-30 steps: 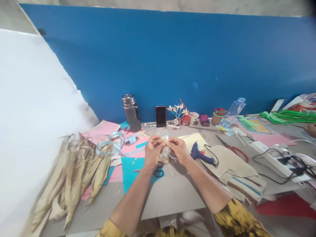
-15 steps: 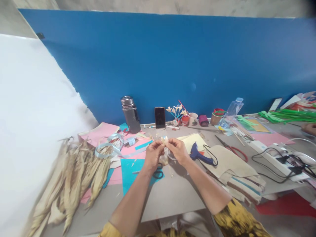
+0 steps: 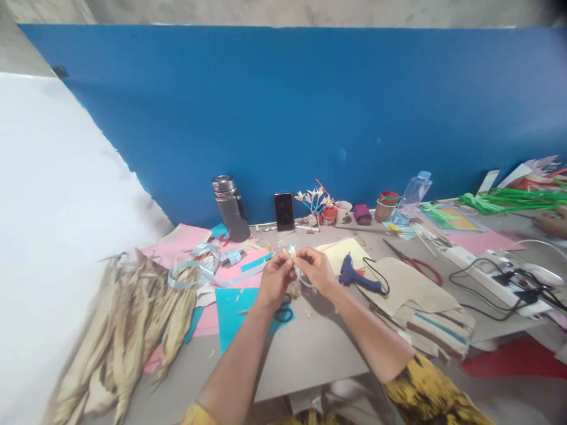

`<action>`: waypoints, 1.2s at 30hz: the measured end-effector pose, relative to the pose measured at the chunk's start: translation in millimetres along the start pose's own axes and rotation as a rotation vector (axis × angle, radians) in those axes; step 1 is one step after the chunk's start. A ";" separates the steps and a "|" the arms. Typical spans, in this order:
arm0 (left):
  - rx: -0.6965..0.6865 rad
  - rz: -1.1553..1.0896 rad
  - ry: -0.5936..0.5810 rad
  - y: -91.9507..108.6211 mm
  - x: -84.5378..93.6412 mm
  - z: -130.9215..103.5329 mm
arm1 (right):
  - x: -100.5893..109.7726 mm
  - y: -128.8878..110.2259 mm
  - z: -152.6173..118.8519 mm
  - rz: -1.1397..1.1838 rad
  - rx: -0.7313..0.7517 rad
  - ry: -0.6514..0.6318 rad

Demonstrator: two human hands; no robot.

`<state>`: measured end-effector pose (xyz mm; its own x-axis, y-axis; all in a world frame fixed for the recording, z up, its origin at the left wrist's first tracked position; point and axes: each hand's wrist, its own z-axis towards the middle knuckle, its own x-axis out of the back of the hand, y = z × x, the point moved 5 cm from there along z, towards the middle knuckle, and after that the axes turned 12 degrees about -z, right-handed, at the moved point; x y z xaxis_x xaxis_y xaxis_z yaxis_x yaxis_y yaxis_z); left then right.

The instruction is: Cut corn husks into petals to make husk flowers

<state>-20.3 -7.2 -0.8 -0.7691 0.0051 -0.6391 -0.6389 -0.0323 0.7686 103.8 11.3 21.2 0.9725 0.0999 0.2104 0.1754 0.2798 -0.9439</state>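
My left hand (image 3: pixel 276 278) and my right hand (image 3: pixel 317 273) meet fingertip to fingertip above the middle of the table. Pinched between both is a small pale piece of husk (image 3: pixel 291 252), largely covered by the fingers. Beneath my left hand, dark-handled scissors (image 3: pixel 283 311) lie on a sheet of turquoise paper (image 3: pixel 227 332). To the right of my right hand rests a blue glue gun (image 3: pixel 359 280). Finished-looking pale flowers (image 3: pixel 314 198) on blue stems stand upright behind the hands.
Dried corn husks (image 3: pixel 128 330) are heaped on the left, beside a curled light-blue ribbon (image 3: pixel 181 277). A grey flask (image 3: pixel 232 212) and a phone (image 3: pixel 284 212) stand at the back. On the right are red-handled pliers (image 3: pixel 427 268), a cloth (image 3: pixel 416 283), a power strip (image 3: pixel 487 283) and another person's hand (image 3: pixel 550 222).
The view has shifted slightly, so the background sits a little further left. Both hands keep their pinch on the pale piece, with only small finger movement.
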 end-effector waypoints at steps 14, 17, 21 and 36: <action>-0.036 -0.116 0.311 3.2 24.7 7.2 | 39.5 31.6 40.5 -0.415 -0.080 0.127; -0.093 -0.153 0.339 13.3 30.0 8.4 | 40.8 40.0 55.4 -0.545 -0.129 0.063; -0.146 -0.168 0.352 23.1 32.6 9.1 | 31.3 49.0 69.6 -0.713 -0.225 0.008; -0.226 0.691 0.258 23.3 34.7 17.9 | 28.2 68.8 73.3 -0.836 -0.242 -0.086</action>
<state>-62.1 10.2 -4.5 -0.9461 -0.3231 -0.0240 0.0252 -0.1472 0.9888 132.1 103.4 -19.2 0.4973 0.0271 0.8672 0.8632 0.0844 -0.4977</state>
